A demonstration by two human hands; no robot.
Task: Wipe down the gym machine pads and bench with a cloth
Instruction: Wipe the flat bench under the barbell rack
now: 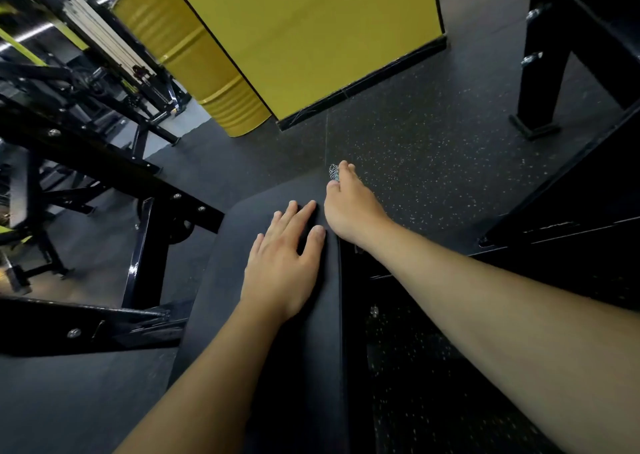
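Left hand [282, 263] rests flat and open on the black padded bench [221, 280], holding nothing; right hand [349, 204], past the bench's far corner, pinches a small patterned cloth [334, 172] (mostly hidden); wiping seems underway; next, probably draw the cloth across the pad.

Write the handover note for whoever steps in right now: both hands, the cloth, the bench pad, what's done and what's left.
Left hand: open, flat on the black bench pad near its far end.
Right hand: reaching past the pad's far right corner, pinching a small patterned cloth at its fingertips, above the speckled floor.
Done: cannot tell how much of the pad has been wiped; no streaks show.
Left: bring the cloth onto the pad, wipe it, then the other machine pads.
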